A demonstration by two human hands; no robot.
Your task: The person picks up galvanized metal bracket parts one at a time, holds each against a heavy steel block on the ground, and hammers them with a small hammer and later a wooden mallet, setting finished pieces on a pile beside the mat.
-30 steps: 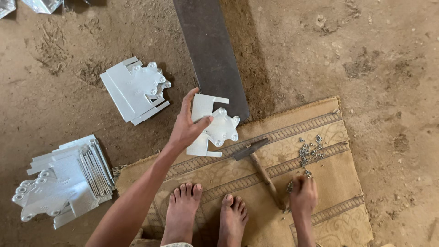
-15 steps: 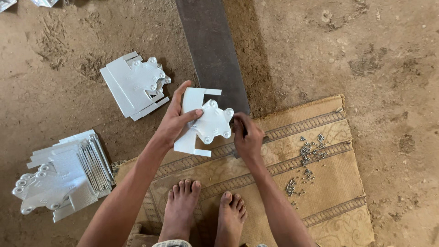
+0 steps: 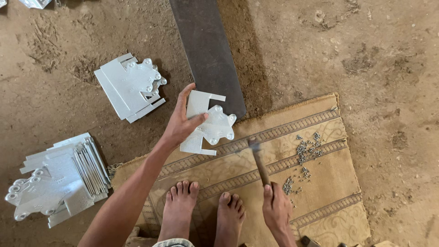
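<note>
1. My left hand (image 3: 180, 126): fingers spread and pressed flat on a white metal plate (image 3: 208, 126), thumb hooked over its right side, clamping it down at the near end of a dark steel bar (image 3: 206, 50).
2. The white metal plate: flat, with a notched square end toward the top and a lobed, scalloped end to the right (small round bosses show along those lobes). It lies partly on the dark steel bar and partly over the edge of the mat (image 3: 320, 196).
3. My right hand (image 3: 275, 209): closed in a fist round the handle of a hammer (image 3: 259, 162), near the bottom of the view. The hammer's head points up toward the plate and sits just beside its lower right corner; whether it touches, I cannot tell.
4. Mat: tan woven cloth with patterned bands, spread on the dirt floor (image 3: 379, 59). Both my bare feet (image 3: 201, 210) stand on it.
5. Small metal fasteners (image 3: 305, 153): a loose grey scatter on the mat, to the right of the hammer.
6. Stack of plates (image 3: 130, 84): same white kind, on the dirt to the upper left of my left hand, apart from it.
7. Larger pile of plates (image 3: 55, 180): at the far left, some flat, some standing on edge.
</note>
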